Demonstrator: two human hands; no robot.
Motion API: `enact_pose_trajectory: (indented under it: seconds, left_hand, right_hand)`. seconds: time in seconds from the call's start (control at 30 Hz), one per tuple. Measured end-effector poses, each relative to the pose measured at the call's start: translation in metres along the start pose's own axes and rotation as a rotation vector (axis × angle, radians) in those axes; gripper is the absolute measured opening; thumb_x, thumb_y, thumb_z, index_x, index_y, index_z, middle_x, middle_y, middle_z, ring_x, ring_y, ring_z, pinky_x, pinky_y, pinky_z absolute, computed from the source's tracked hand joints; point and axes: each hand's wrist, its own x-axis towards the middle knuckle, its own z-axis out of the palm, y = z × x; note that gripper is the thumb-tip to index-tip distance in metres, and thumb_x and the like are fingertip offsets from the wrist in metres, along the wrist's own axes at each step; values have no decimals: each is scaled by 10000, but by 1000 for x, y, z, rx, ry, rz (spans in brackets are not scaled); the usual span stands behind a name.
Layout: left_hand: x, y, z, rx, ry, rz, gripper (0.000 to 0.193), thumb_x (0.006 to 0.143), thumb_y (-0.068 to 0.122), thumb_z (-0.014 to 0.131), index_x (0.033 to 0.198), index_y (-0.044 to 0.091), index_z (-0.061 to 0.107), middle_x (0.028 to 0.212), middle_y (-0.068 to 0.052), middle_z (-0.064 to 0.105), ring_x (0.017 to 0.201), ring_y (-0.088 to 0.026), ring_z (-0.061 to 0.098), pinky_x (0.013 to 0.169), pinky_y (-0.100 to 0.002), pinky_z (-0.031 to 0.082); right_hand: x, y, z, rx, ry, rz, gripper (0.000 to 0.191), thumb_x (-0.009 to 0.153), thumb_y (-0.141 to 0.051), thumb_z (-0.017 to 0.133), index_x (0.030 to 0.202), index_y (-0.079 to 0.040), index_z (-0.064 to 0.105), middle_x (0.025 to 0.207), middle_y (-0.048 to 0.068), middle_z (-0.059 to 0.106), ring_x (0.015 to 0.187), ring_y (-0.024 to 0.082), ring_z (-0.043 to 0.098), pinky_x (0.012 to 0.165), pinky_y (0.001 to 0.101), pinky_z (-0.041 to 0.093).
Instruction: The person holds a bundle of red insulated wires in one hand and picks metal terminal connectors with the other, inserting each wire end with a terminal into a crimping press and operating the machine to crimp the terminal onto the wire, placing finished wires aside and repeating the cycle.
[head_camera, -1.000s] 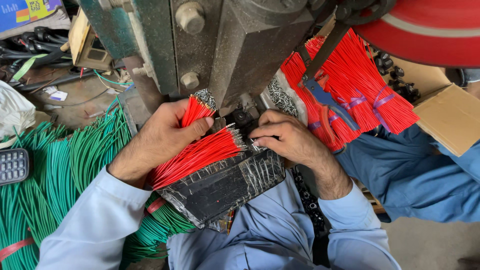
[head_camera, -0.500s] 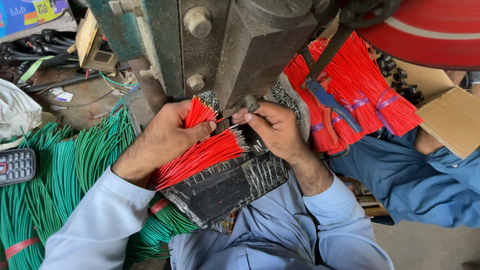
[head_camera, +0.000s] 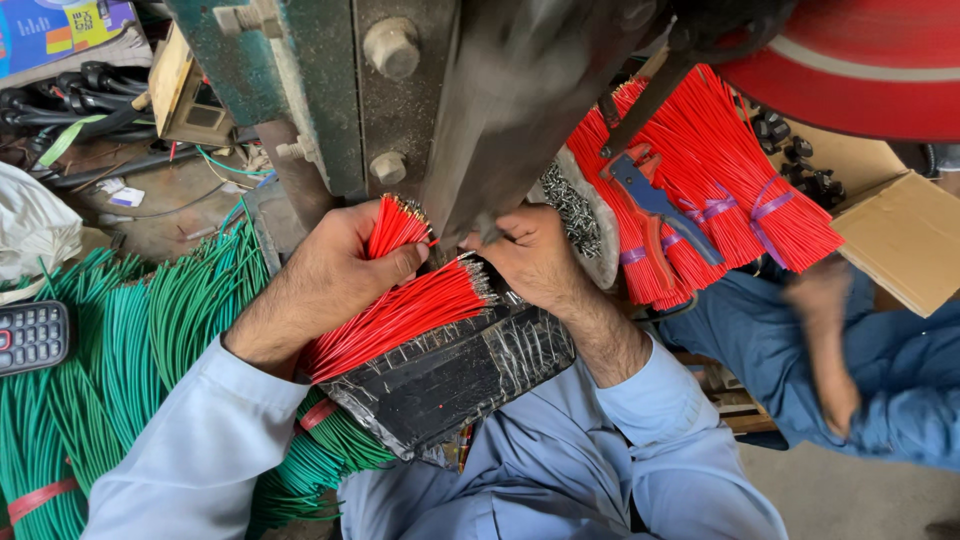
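Left hand (head_camera: 335, 275) clamps a fan of red wires (head_camera: 400, 310), ends by the press ram (head_camera: 520, 110), lower bundle on a black taped pad (head_camera: 450, 375). Right hand (head_camera: 530, 255) pinched under the ram; what it holds, can't tell. Risk: ram catches fingertips that close. Both wrists bent inward.

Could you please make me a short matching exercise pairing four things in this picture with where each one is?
1. red wire bundle
2. green wires
3. keypad phone
4. cardboard box

a. far right
b. at the left edge
c. gripped in the left hand
d. heaped left of the left sleeve

Pairs: 1-c, 2-d, 3-b, 4-a
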Motion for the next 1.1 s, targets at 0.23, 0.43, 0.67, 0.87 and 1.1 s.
enact_pose_trajectory:
  seconds: [0.23, 0.43, 0.67, 0.87, 1.1]
  left_hand:
    - [-1, 0, 0, -21, -12, 5, 112, 929, 106, 675, 997, 18, 681, 798, 17, 675, 757, -55, 602, 692, -268, 538]
    - [-2, 1, 0, -9, -25, -12, 135, 958, 139, 694, 974, 7, 670, 779, 1, 645, 745, -64, 582, 669, -277, 525]
    - [-1, -4, 4, 57, -10, 28, 154, 924, 144, 711, 985, 7, 673, 775, 4, 680, 752, -57, 598, 686, -278, 550]
    - [-1, -4, 3, -3, 1, 41, 150, 938, 143, 696, 1000, 7, 705, 810, 23, 706, 781, -48, 611, 715, -268, 549]
    - [-3, 0, 4, -23, -5, 16, 152, 914, 131, 732, 979, 1, 685, 794, 10, 674, 757, -55, 590, 678, -279, 544]
  right_hand:
    - [-1, -10, 0, 69, -31, -74, 71, 961, -72, 758, 942, -6, 740, 780, 4, 703, 743, 54, 637, 657, 248, 539]
    - [-18, -27, -6, 257, -67, -88, 149, 959, -60, 716, 1105, -31, 729, 1025, 56, 758, 936, 97, 717, 824, 275, 595]
    - [-36, -36, -57, -305, -235, -115, 179, 854, -62, 786, 1028, -20, 775, 1014, 102, 719, 982, 194, 696, 865, 332, 566]
    - [-38, -29, -54, -199, -231, -176, 110, 891, -45, 741, 986, 0, 707, 1048, 90, 700, 1019, 205, 691, 902, 353, 564]
    - [-25, -19, -20, 228, -50, 81, 113, 1009, -35, 629, 1101, 8, 678, 949, 66, 701, 843, 102, 658, 768, 265, 561]
